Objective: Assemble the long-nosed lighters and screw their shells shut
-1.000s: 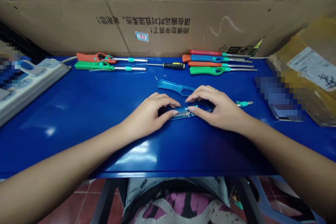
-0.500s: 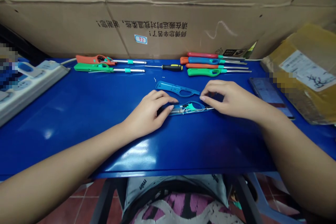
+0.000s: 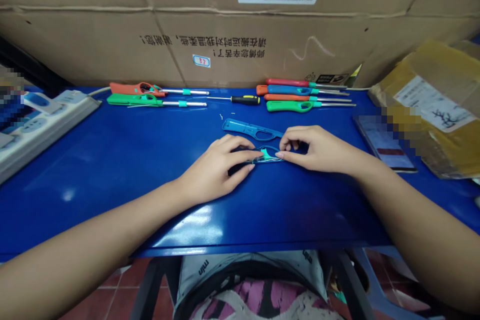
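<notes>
Centre of the blue table (image 3: pixel 93 225), one open blue lighter body (image 3: pixel 267 156) sits pinched between left hand (image 3: pixel 219 172) and right hand (image 3: pixel 315 151), fingertips closed on it. One loose blue shell half (image 3: pixel 252 130) lies just beyond, at twelve o'clock. Further out: two lighters (image 3: pixel 135 100) at eleven o'clock, four lighters (image 3: pixel 288 106) at one o'clock, one screwdriver (image 3: pixel 247 100) at twelve.

Black-and-yellow screwdriver (image 3: pixel 245 100); white power strip (image 3: pixel 48 127); cardboard carton (image 3: pixel 93 45); yellow parcel (image 3: pixel 442 65); smartphone (image 3: pixel 382 140)

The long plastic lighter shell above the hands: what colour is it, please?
Light blue; the long plastic lighter shell shows best in the head view.
</notes>
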### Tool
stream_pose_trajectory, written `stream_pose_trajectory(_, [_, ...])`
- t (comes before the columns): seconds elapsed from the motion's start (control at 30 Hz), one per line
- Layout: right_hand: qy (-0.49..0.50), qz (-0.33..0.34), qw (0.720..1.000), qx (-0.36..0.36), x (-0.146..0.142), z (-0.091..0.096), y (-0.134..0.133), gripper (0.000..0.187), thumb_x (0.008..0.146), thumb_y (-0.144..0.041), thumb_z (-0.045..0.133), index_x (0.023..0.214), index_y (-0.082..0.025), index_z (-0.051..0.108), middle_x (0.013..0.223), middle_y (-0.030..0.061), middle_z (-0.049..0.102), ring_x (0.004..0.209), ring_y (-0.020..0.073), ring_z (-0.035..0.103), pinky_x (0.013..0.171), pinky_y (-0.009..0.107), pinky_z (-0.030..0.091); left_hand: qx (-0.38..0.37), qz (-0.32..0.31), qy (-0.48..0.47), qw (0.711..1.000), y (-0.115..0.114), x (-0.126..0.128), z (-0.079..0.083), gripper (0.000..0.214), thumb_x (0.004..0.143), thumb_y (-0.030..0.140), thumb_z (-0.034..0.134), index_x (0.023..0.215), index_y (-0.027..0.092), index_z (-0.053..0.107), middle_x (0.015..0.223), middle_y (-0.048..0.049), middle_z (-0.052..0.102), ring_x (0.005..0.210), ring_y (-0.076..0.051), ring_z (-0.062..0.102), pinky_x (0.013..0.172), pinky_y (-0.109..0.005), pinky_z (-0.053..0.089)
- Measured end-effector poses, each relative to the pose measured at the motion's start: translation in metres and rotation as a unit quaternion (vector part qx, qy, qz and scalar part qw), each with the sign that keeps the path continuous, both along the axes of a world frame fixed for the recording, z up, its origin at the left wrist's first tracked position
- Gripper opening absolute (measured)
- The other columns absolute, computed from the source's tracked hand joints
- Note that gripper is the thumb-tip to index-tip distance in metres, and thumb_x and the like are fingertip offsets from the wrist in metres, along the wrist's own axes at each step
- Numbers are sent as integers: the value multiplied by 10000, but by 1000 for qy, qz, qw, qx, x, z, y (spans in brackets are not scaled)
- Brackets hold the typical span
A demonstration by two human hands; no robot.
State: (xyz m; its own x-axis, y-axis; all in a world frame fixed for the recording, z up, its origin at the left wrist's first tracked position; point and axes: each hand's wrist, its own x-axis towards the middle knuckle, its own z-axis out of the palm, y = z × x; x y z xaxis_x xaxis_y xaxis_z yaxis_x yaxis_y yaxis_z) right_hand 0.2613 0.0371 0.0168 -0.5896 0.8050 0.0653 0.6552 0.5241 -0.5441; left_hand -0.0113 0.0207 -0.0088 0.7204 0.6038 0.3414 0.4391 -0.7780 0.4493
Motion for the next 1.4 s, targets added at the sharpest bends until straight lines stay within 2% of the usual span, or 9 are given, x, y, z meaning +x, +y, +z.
stream_pose_trajectory(0.13, [-5,6,1000,0,-1,-3,0,175,882,-373,673,867,-199,680,827,13,665,743,148,568,686,279,442,18,-14,16,1000,0,-1,-4,317,1006,192,538,1291,232,670,1289,-93,627,1198,-237,559,1034,-432,468])
stream_pose_trajectory(0.3, [-2,4,1000,-4,1,-2,-1,188,883,-388,675,877,-200,674,843,15,650,760,150,567,697,281,445,15,-24,-7,1000,0,0,-4,285,1004,160,533,1241,198,687,1217,-98,659,1114,-222,588,987,-411,502])
stream_pose_trajectory(0.6, [-21,12,1000,4,1,-4,-1,164,890,-372,662,886,-209,655,863,18,644,782,160,562,718,296,434,-18,-5,-34,999,-1,3,-2,234,977,130,564,1156,188,702,1185,-90,669,1097,-218,599,994,-415,509])
stream_pose_trajectory(0.73, [-31,12,999,11,0,-4,-1,160,895,-374,659,892,-213,654,865,16,646,785,163,568,721,300,428,-7,-9,-33,999,0,3,-3,231,977,128,561,1144,186,710,1176,-93,671,1094,-220,602,985,-419,517])
stream_pose_trajectory(0.9, [-24,10,1000,6,0,-2,-3,203,908,-420,652,927,-219,668,884,14,658,802,163,580,726,296,434,18,-23,-20,999,0,2,-4,267,999,147,535,1205,198,697,1174,-101,666,1092,-221,602,963,-410,525])
stream_pose_trajectory(1.07, [-30,17,999,28,-1,-3,-4,333,847,-487,732,1046,-226,674,1005,25,693,892,189,614,824,331,427,36,-28,0,999,0,0,-4,301,1010,153,520,1247,225,691,1209,-96,656,1108,-223,595,964,-411,520])
stream_pose_trajectory(1.3, [-27,8,999,32,-2,-7,-3,266,882,-432,705,1038,-218,676,1002,29,705,890,187,627,808,328,423,46,-30,5,998,2,-1,-6,331,1006,138,521,1273,244,686,1230,-92,655,1124,-221,587,965,-409,519])
stream_pose_trajectory(1.4, [-31,13,999,31,-2,-6,-3,322,869,-488,710,1049,-222,676,1010,40,712,905,204,637,825,344,418,43,-31,4,999,1,-1,-5,330,1004,138,522,1271,240,687,1231,-92,656,1124,-220,590,971,-407,521])
